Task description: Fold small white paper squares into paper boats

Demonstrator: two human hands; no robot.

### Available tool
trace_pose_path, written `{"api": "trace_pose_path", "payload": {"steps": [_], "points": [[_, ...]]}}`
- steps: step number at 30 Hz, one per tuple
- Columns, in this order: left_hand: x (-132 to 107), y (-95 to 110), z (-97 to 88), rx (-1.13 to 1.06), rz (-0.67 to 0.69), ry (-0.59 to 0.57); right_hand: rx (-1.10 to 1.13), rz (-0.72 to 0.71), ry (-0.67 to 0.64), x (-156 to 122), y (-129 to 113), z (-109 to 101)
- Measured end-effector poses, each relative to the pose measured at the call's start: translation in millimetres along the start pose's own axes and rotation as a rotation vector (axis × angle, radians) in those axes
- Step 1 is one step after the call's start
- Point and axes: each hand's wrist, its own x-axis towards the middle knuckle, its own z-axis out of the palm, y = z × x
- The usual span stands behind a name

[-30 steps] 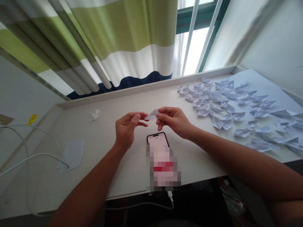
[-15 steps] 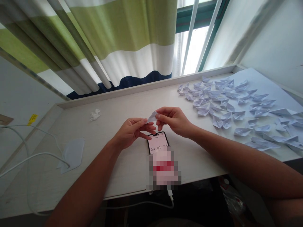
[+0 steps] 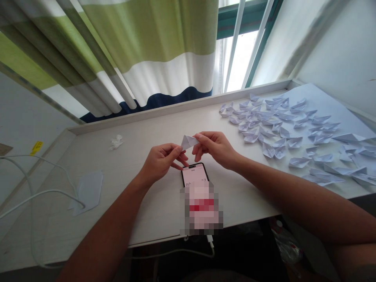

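A small folded white paper piece (image 3: 188, 141) is held above the desk between both my hands. My left hand (image 3: 163, 161) pinches its left end with fingertips together. My right hand (image 3: 213, 147) pinches its right end between thumb and fingers. Directly below the hands a phone (image 3: 194, 176) lies face up on the white desk (image 3: 141, 196), showing a timer. Several finished white paper boats (image 3: 282, 129) lie spread over the desk's right side.
A crumpled paper scrap (image 3: 116, 142) lies at the back left. A loose white sheet (image 3: 87, 190) and white cables (image 3: 35, 196) sit at the left. A large white sheet (image 3: 326, 105) lies at the far right. A striped curtain (image 3: 132, 51) and a window (image 3: 243, 47) stand behind.
My left hand dropped and turned its fingers under the paper, then came back up to its left end. The paper piece shifted from flat to a more open, tilted shape.
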Motion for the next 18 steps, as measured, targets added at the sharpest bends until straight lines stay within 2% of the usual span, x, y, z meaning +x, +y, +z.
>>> {"api": "trace_pose_path", "payload": {"steps": [5, 11, 16, 18], "points": [[2, -4, -2.2, 0.08, 0.014, 0.072, -0.036, -0.002, 0.028, 1, 0, -1], [2, -10, -3.9, 0.189, 0.062, 0.048, -0.125, -0.018, 0.038, 1, 0, -2], [0, -11, 1.2, 0.46, 0.344, 0.183, -0.178, 0.039, 0.07, -2, -4, 2], [-2, -12, 5.0, 0.561, 0.425, 0.199, -0.198, 0.066, 0.068, -3, -3, 4]]}}
